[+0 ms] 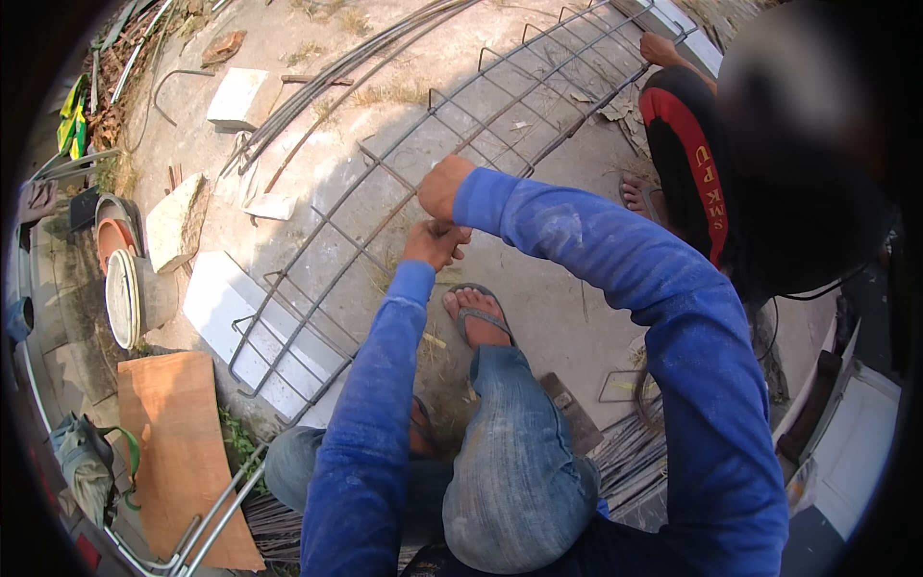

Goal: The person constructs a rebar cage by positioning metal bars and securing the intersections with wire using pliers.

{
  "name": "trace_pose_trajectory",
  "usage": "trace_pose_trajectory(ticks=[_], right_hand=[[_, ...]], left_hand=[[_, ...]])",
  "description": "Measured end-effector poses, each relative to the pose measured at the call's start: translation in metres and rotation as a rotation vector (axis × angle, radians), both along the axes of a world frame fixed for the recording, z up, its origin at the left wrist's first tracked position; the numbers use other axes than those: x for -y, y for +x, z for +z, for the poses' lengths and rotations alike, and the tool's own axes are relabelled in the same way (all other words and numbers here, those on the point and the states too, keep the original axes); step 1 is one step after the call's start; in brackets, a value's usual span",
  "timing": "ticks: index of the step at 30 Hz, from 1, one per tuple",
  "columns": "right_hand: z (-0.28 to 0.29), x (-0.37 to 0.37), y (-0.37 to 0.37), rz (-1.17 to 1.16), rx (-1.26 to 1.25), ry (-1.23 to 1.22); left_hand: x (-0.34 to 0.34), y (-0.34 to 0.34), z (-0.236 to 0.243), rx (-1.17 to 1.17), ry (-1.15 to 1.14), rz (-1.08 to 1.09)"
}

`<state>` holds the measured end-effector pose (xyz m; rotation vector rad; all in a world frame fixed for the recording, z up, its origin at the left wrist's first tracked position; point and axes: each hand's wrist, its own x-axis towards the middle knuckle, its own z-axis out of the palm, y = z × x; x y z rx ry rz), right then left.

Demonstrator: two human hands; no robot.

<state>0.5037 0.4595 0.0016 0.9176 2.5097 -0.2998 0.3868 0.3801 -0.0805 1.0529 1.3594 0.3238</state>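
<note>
A long steel rebar mesh [385, 171] runs slantwise over the concrete ground, from white blocks on the near left to the far right. My right hand [445, 188] is closed in a fist over the near side of its middle. Just below it, my left hand [435, 244] is curled with its fingers pinched together, almost touching the right. Whatever either hand grips is hidden by the fingers. A co-worker's hand [659, 50] is at the mesh's far right end.
The co-worker, with a black and red sleeve [687, 154], crouches on the right. Loose rebar rods [356, 67] lie beyond the mesh. To the left are white buckets [123, 298], a stone block [176, 223] and a plywood sheet [178, 452]. Thin rods [630, 462] lie beside my legs.
</note>
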Motion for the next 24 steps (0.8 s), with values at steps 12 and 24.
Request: trace_pose_trajectory(ticks=[12,24], right_hand=[[0.013,0.032,0.029,-0.301,-0.077,-0.042],[0.013,0.054,0.063,-0.728,-0.282,0.016]], left_hand=[[0.000,0.001,-0.005,-0.108,-0.026,-0.087],[-0.019,0.015,-0.015,0.069,0.018,-0.093]])
